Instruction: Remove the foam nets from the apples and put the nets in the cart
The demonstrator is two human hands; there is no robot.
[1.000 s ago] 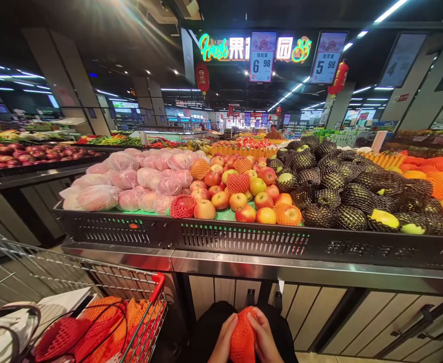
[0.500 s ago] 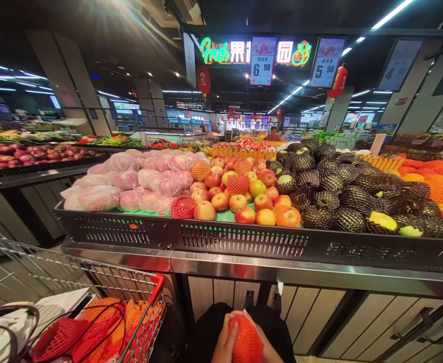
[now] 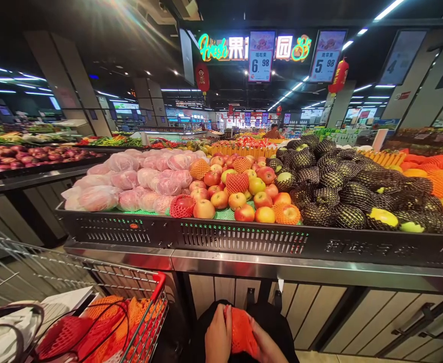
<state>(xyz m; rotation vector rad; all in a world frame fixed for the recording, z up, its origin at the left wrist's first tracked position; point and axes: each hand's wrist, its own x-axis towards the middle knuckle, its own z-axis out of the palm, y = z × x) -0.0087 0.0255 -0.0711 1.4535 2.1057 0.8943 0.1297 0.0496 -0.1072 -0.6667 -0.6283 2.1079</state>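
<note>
At the bottom of the head view, an orange-red foam fruit net (image 3: 243, 330) is held between both hands, low in front of my dark clothing. My left hand (image 3: 218, 334) closes on its left side, thumb and fingers against the mesh. On the other side, my right hand (image 3: 267, 345) grips its right edge. Whether a fruit is inside the net cannot be made out. Beyond the hands, loose apples (image 3: 237, 200) fill the middle of a black display tray (image 3: 244, 243), a few of them wearing foam nets.
A wire shopping cart (image 3: 159, 285) at lower left carries red and orange foam nets (image 3: 106, 322) and a white bag (image 3: 7, 333). Bagged pink fruit (image 3: 123, 180) lies left of the apples, dark-netted fruit (image 3: 352, 194) right. A metal counter edge (image 3: 282, 268) runs below the tray.
My hands have moved slightly apart, with the left a little further left and up. The foam net now looks flatter and more stretched between them.
</note>
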